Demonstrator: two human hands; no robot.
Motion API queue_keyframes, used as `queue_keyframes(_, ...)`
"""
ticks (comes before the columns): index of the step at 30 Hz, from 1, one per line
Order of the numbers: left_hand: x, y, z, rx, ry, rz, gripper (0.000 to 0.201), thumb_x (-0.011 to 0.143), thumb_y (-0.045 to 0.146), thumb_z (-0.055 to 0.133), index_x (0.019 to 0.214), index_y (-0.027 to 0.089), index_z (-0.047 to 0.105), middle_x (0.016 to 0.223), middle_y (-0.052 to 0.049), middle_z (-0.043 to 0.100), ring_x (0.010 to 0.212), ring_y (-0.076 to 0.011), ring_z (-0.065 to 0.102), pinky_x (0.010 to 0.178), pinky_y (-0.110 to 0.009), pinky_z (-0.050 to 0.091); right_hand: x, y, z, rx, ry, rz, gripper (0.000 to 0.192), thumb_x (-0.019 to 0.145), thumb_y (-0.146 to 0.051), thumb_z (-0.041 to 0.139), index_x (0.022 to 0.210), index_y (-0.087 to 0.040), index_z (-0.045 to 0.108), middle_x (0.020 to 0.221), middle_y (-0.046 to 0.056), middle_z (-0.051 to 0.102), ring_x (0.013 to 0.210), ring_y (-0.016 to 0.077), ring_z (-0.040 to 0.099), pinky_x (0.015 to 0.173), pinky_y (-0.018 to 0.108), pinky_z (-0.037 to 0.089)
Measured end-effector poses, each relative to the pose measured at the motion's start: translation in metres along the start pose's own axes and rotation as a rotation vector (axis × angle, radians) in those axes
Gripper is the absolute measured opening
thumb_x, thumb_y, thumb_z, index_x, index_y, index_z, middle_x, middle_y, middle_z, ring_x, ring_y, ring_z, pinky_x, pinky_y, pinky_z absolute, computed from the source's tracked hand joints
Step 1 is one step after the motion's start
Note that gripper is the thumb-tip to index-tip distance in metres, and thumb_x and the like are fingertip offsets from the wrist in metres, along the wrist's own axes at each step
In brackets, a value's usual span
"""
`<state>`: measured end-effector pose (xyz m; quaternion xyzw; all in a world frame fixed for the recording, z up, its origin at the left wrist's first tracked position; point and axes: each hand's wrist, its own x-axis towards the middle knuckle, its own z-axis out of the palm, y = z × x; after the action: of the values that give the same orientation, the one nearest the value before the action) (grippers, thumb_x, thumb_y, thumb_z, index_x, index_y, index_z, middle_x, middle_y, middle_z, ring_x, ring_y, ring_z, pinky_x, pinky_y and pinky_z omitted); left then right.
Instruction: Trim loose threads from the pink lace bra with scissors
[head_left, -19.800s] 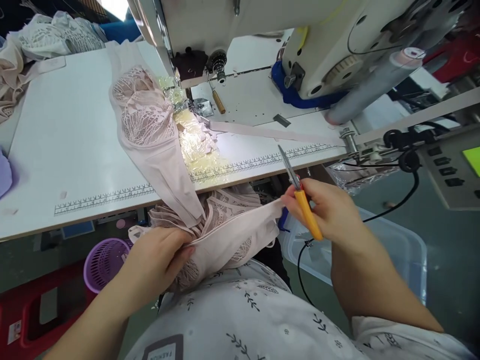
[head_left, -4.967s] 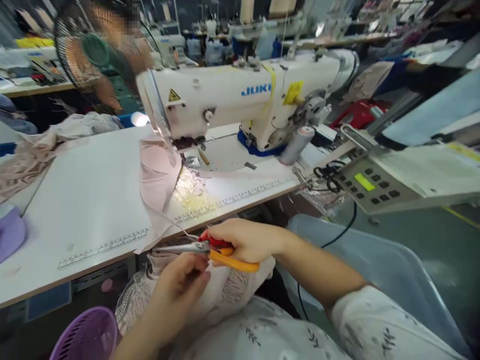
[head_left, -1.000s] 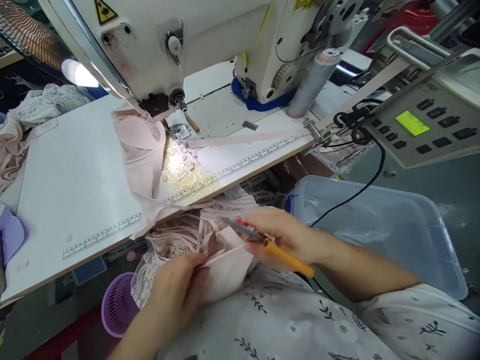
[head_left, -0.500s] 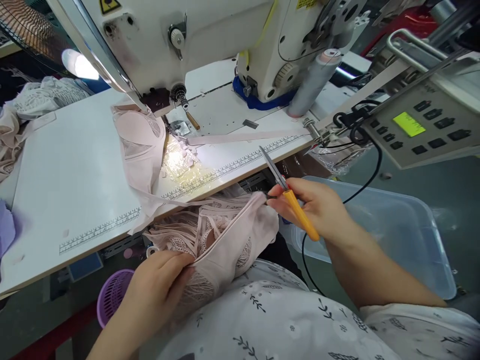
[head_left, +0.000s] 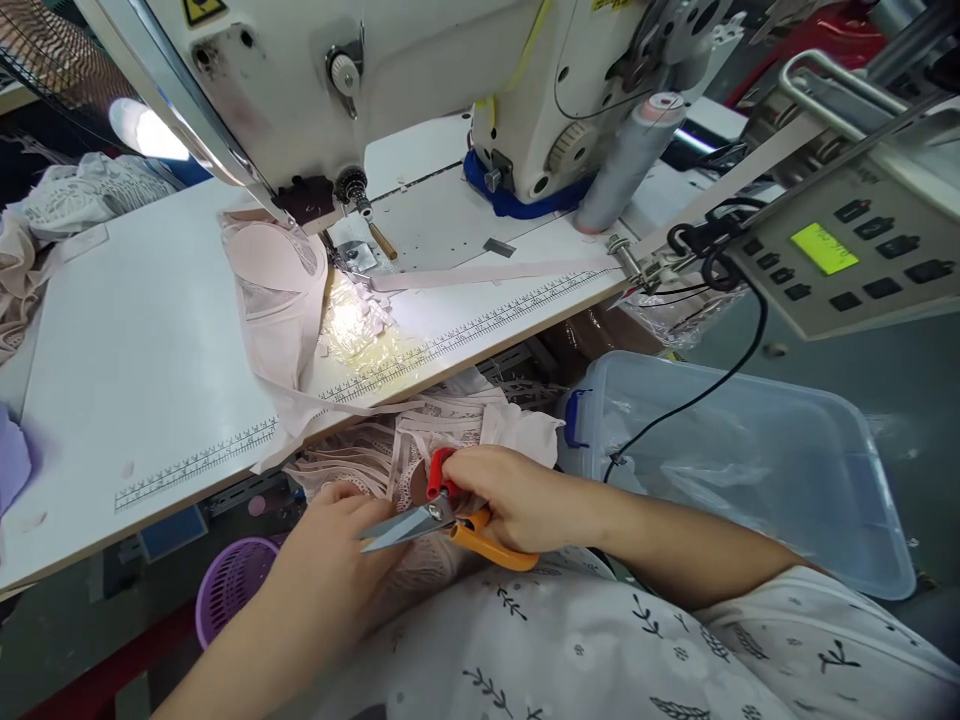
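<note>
My right hand (head_left: 517, 495) is closed round scissors (head_left: 427, 515) with one red and one orange handle. Their blades are parted a little and point left, close by the fingers of my left hand (head_left: 337, 545). That hand is closed on a pale pink lace bra (head_left: 427, 565) in my lap, though its fingertips are partly hidden behind the blades. More bras (head_left: 375, 460) are bunched at the table edge. Another pink bra (head_left: 274, 270) lies under the sewing machine (head_left: 300, 90), its strap trailing over the edge.
A ruler strip (head_left: 450, 345) runs along the white table (head_left: 150, 330). At right are a clear plastic bin (head_left: 750, 450), a black cable (head_left: 720, 385) and a control panel (head_left: 847, 250). A purple basket (head_left: 234, 590) stands below left; a thread cone (head_left: 630, 165) stands by the machine.
My right hand has moved left and down with the scissors, which have turned from pointing up to pointing left. The bra's raised right end has dropped. My left hand stays nearly in place.
</note>
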<state>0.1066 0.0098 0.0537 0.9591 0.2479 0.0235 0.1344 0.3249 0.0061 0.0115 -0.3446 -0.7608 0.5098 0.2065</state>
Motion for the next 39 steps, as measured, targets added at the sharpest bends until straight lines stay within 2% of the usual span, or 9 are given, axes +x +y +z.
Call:
queue_keyframes(5, -0.03, -0.026, -0.011, 0.006, 0.02, -0.018, 0.028, 0.087, 0.009, 0.04, 0.097, 0.024, 0.061, 0.076, -0.001, 0.063, 0.068, -0.0169, 0.059, 0.089, -0.039, 0.036, -0.004, 0.003, -0.003, 0.027, -0.005, 0.044, 0.023, 0.061, -0.004, 0.059, 0.076, -0.017, 0.047, 0.079, 0.002, 0.055, 0.069, 0.0146, 0.048, 0.064, 0.025, 0.04)
queue_keyframes(11, -0.05, -0.044, -0.028, -0.055, 0.22, -0.12, 0.022, 0.087, 0.023, 0.05, 0.104, 0.025, 0.063, 0.091, -0.003, 0.067, 0.087, -0.0174, 0.062, 0.08, -0.022, 0.047, -0.005, 0.006, -0.003, 0.081, 0.0, 0.055, 0.025, 0.061, -0.003, 0.058, 0.075, -0.018, 0.044, 0.078, 0.001, 0.054, 0.068, 0.0135, 0.047, 0.062, 0.024, 0.04)
queue_keyframes(16, -0.046, -0.035, -0.018, -0.338, 0.312, -0.524, 0.016, 0.082, 0.025, 0.059, 0.096, 0.031, 0.064, 0.092, 0.002, 0.068, 0.084, -0.0146, 0.065, 0.073, -0.018, 0.051, -0.007, 0.008, -0.002, 0.03, 0.014, 0.09, 0.023, 0.063, -0.005, 0.06, 0.072, -0.018, 0.043, 0.075, 0.0, 0.052, 0.066, 0.0126, 0.046, 0.061, 0.023, 0.039)
queue_keyframes(20, -0.02, -0.014, 0.003, -0.634, 0.603, -0.808, 0.022, 0.08, 0.028, 0.061, 0.101, 0.026, 0.057, 0.081, 0.001, 0.064, 0.069, -0.013, 0.063, 0.056, -0.018, 0.051, -0.013, 0.012, 0.0, -0.038, 0.07, 0.112, 0.021, 0.069, -0.011, 0.06, 0.068, -0.018, 0.04, 0.07, -0.001, 0.049, 0.061, 0.0111, 0.043, 0.056, 0.021, 0.037)
queue_keyframes(23, 0.002, -0.003, 0.013, -0.742, 0.715, -0.721, 0.029, 0.081, 0.024, 0.059, 0.109, 0.025, 0.049, 0.076, 0.002, 0.06, 0.061, -0.0114, 0.061, 0.047, -0.017, 0.048, -0.016, 0.016, -0.005, -0.118, 0.095, 0.129, 0.019, 0.073, -0.016, 0.058, 0.066, -0.018, 0.04, 0.065, -0.002, 0.048, 0.058, 0.0105, 0.041, 0.052, 0.021, 0.034)
queue_keyframes(27, 0.015, 0.003, 0.016, -0.655, 0.726, -0.539, 0.039, 0.084, 0.017, 0.052, 0.12, 0.025, 0.04, 0.078, 0.002, 0.06, 0.064, -0.0107, 0.061, 0.054, -0.019, 0.05, -0.011, 0.011, -0.019, -0.163, 0.184, 0.139, 0.018, 0.078, -0.027, 0.059, 0.068, -0.017, 0.048, 0.066, 0.0, 0.052, 0.058, 0.0115, 0.044, 0.052, 0.022, 0.036)
queue_keyframes(31, 0.016, 0.005, 0.02, -0.563, 0.703, -0.403, 0.045, 0.085, 0.014, 0.049, 0.127, 0.027, 0.036, 0.081, 0.0, 0.061, 0.072, -0.0115, 0.062, 0.06, -0.02, 0.052, 0.005, -0.003, -0.025, 0.026, 0.343, 0.02, 0.017, 0.078, -0.032, 0.061, 0.084, -0.017, 0.056, 0.079, 0.004, 0.061, 0.069, 0.0148, 0.055, 0.063, 0.027, 0.045)
queue_keyframes(35, 0.018, 0.005, 0.023, -0.574, 0.679, -0.335, 0.048, 0.087, 0.014, 0.047, 0.131, 0.028, 0.031, 0.083, 0.0, 0.063, 0.075, -0.0119, 0.063, 0.066, -0.022, 0.053, 0.024, -0.012, -0.026, 0.247, 0.299, -0.119, 0.019, 0.076, -0.03, 0.067, 0.088, -0.019, 0.057, 0.083, 0.003, 0.062, 0.072, 0.0142, 0.057, 0.067, 0.028, 0.048)
queue_keyframes(39, 0.019, 0.005, 0.021, -0.585, 0.7, -0.333, 0.047, 0.088, 0.013, 0.046, 0.129, 0.028, 0.031, 0.081, 0.002, 0.063, 0.074, -0.0105, 0.063, 0.067, -0.021, 0.052, 0.036, -0.017, -0.025, 0.25, 0.247, -0.124, 0.022, 0.073, -0.03, 0.07, 0.083, -0.019, 0.054, 0.078, 0.001, 0.058, 0.066, 0.012, 0.054, 0.062, 0.026, 0.046)
